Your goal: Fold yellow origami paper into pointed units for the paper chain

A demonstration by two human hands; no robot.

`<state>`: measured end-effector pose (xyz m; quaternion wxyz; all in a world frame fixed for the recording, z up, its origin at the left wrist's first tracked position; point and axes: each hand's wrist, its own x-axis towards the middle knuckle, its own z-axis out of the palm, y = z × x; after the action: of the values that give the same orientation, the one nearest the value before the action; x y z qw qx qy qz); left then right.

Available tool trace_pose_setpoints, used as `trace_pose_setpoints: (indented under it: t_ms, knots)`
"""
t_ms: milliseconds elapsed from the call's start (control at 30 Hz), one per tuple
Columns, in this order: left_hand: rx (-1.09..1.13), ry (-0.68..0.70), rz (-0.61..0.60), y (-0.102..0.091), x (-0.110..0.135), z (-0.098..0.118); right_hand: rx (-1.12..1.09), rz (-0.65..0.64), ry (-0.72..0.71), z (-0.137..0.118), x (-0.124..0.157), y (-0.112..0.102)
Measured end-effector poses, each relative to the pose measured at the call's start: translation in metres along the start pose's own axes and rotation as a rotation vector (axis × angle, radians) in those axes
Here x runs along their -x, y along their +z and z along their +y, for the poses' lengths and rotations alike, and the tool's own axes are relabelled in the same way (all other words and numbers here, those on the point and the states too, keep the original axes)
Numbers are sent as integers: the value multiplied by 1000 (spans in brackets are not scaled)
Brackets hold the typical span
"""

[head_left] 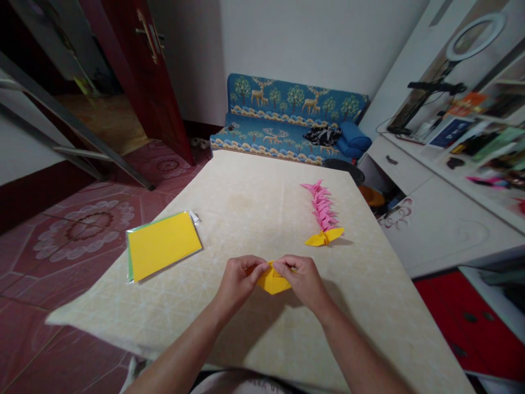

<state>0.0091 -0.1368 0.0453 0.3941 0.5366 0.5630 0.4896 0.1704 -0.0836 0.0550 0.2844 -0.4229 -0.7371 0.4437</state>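
Observation:
Both my hands pinch a small folded piece of yellow paper (pixel 271 281) just above the cream table (pixel 246 208). My left hand (pixel 238 282) grips its left side with fingers closed. On the paper's right side my right hand (pixel 301 279) holds on, thumb and forefinger pressed at the top fold. Beyond the hands lies a chain of folded pink paper pieces (pixel 322 207) with a yellow folded piece (pixel 324 237) at its near end. A clear packet of yellow sheets (pixel 163 244) lies to the left.
A blue patterned sofa (pixel 287 117) stands past the table's far edge. White cabinets and shelves (pixel 443 180) with a ring light (pixel 476 35) line the right side. A dark red door (pixel 139 65) is at the back left, with red tiled floor (pixel 82 230) to the left.

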Motion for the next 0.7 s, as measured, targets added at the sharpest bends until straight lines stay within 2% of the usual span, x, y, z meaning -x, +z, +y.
trace_pose_setpoints:
  t_ms: [300, 400, 467, 567, 633, 700]
  knots:
    - [15, -140, 20, 4, -19, -24, -278, 6, 289, 14, -3, 4]
    - [80, -228, 4, 2, -23, -28, -333, 60, 297, 21, -3, 2]
    - [71, -221, 1, 1, -24, -30, -338, 94, 261, 28, -2, 3]
    - [-221, -82, 41, -3, -21, -33, -171, 116, 230, 36, 0, 6]
    - [-496, 70, 107, -8, -19, -35, 125, 176, 177, 38, 3, 6]
    - [-640, 241, 152, -13, -15, -37, 443, 260, 66, 36, 8, 6]
